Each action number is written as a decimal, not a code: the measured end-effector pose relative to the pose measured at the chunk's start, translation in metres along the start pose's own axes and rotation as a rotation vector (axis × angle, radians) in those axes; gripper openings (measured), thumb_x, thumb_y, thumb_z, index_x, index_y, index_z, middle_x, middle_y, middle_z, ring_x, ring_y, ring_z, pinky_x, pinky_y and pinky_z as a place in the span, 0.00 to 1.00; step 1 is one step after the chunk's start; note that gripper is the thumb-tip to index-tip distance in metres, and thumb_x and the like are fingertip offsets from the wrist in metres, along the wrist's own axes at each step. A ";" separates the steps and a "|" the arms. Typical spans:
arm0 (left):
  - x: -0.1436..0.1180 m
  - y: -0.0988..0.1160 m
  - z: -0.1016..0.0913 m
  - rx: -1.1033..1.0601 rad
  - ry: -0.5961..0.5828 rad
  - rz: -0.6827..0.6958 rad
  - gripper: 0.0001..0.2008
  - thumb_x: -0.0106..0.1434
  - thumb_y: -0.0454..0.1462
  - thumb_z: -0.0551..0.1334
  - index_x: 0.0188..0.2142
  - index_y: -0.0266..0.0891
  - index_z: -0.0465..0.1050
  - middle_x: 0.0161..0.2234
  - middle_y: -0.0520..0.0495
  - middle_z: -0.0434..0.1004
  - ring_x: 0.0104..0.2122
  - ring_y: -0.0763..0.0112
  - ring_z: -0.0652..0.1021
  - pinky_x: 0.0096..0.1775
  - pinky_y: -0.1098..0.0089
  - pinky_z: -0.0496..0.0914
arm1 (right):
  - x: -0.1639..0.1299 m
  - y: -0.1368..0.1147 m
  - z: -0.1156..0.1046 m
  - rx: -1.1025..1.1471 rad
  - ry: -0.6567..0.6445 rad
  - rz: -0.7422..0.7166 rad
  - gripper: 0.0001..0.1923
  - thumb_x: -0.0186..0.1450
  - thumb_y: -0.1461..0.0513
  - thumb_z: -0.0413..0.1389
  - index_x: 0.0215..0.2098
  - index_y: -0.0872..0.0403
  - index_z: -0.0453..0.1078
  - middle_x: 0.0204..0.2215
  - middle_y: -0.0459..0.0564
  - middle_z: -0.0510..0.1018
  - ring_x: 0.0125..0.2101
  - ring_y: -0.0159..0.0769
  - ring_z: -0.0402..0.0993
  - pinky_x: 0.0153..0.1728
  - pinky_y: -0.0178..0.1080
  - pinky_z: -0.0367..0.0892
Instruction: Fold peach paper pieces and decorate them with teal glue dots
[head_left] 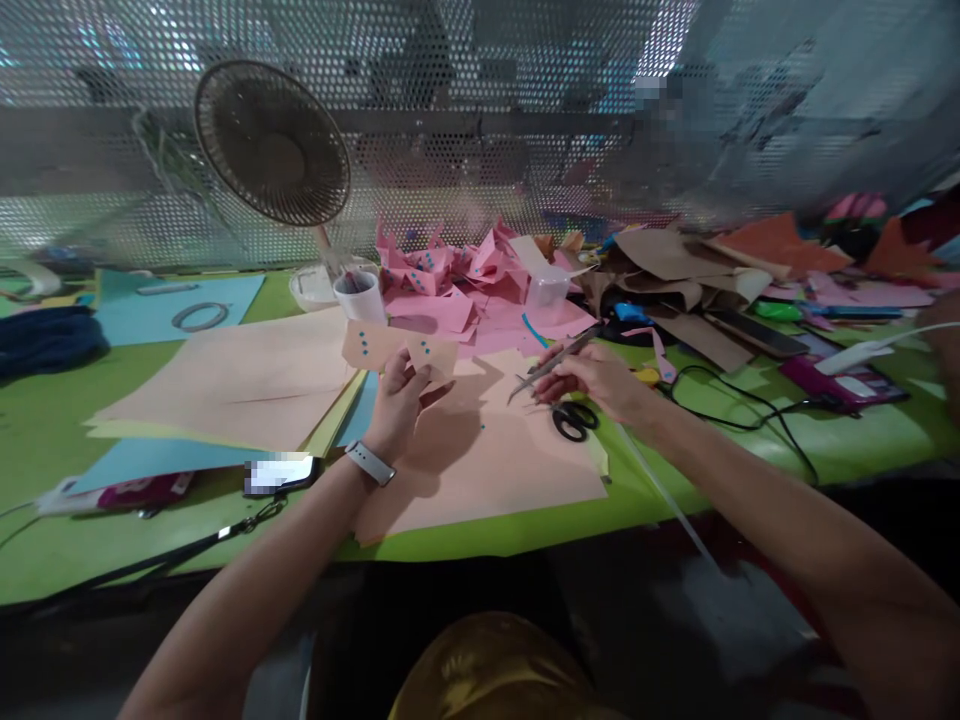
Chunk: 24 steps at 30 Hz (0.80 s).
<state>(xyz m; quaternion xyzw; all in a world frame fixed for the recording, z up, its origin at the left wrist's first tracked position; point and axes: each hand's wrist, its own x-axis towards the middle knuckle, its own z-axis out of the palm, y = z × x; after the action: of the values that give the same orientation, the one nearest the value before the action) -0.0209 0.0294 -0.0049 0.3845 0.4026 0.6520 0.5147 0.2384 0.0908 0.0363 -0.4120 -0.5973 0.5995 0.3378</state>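
My left hand [403,402] is closed on a peach paper piece [375,345] that carries small blue dots in short rows, held above the table. In my right hand [581,378] is a pair of tweezers [551,368], its bent tip pointing left and down. Beneath both hands lies a large peach paper sheet [480,490] with one tiny blue dot on it. Black-handled scissors [573,420] rest just below my right hand, their blades partly hidden by my fingers.
A fan [274,150] and a white cup [360,295] stand at the back. Folded pink paper [427,262] and brown paper [667,265] are heaped behind. Stacked peach sheets [232,370] and a phone [281,475] lie left; a black cable [739,425] runs at right.
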 end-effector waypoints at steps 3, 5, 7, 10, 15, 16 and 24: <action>0.001 -0.002 -0.001 0.013 0.003 0.018 0.16 0.56 0.38 0.67 0.44 0.43 0.69 0.44 0.48 0.74 0.43 0.68 0.76 0.50 0.56 0.75 | -0.008 -0.004 0.003 0.017 -0.047 0.020 0.10 0.53 0.60 0.60 0.32 0.55 0.68 0.21 0.50 0.81 0.20 0.36 0.78 0.24 0.35 0.75; 0.002 -0.002 -0.003 0.016 -0.001 0.023 0.18 0.56 0.38 0.67 0.46 0.43 0.68 0.45 0.48 0.74 0.43 0.67 0.76 0.50 0.55 0.75 | -0.012 -0.003 0.007 -0.051 -0.048 0.020 0.13 0.54 0.56 0.63 0.31 0.55 0.68 0.19 0.48 0.79 0.17 0.34 0.76 0.21 0.34 0.73; 0.003 -0.003 -0.003 0.009 -0.001 0.022 0.19 0.56 0.38 0.67 0.47 0.44 0.68 0.45 0.48 0.74 0.43 0.67 0.76 0.50 0.56 0.75 | -0.016 0.001 0.014 -0.178 -0.033 0.003 0.16 0.56 0.52 0.64 0.29 0.54 0.67 0.15 0.45 0.76 0.14 0.32 0.71 0.17 0.33 0.68; 0.003 -0.002 -0.003 0.005 0.008 0.017 0.18 0.56 0.37 0.67 0.46 0.44 0.68 0.44 0.48 0.74 0.42 0.67 0.76 0.49 0.57 0.76 | -0.020 0.010 0.022 -0.410 -0.003 -0.108 0.17 0.61 0.49 0.60 0.29 0.54 0.71 0.15 0.44 0.73 0.14 0.30 0.68 0.16 0.33 0.63; 0.001 -0.001 -0.001 0.015 0.008 0.010 0.17 0.56 0.38 0.66 0.45 0.43 0.68 0.45 0.47 0.74 0.44 0.66 0.76 0.50 0.57 0.75 | -0.024 0.017 0.025 -0.601 -0.006 -0.225 0.12 0.62 0.53 0.60 0.32 0.53 0.78 0.26 0.49 0.81 0.27 0.37 0.76 0.28 0.38 0.71; 0.001 -0.001 -0.001 0.012 0.008 0.009 0.17 0.56 0.38 0.66 0.45 0.43 0.69 0.45 0.47 0.74 0.44 0.67 0.76 0.49 0.57 0.75 | -0.023 0.018 0.027 -0.544 -0.017 -0.205 0.11 0.61 0.53 0.61 0.32 0.53 0.78 0.28 0.49 0.81 0.29 0.38 0.78 0.30 0.39 0.72; 0.000 -0.001 0.000 0.014 0.005 -0.008 0.13 0.56 0.38 0.67 0.41 0.42 0.69 0.43 0.49 0.75 0.42 0.69 0.76 0.49 0.58 0.75 | -0.011 0.041 0.045 0.115 -0.113 0.030 0.18 0.52 0.52 0.70 0.35 0.54 0.78 0.32 0.48 0.83 0.35 0.36 0.81 0.45 0.44 0.76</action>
<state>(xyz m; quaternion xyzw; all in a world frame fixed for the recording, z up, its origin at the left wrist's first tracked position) -0.0207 0.0298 -0.0064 0.3847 0.4100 0.6482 0.5135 0.2061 0.0589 -0.0062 -0.3663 -0.5736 0.6602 0.3178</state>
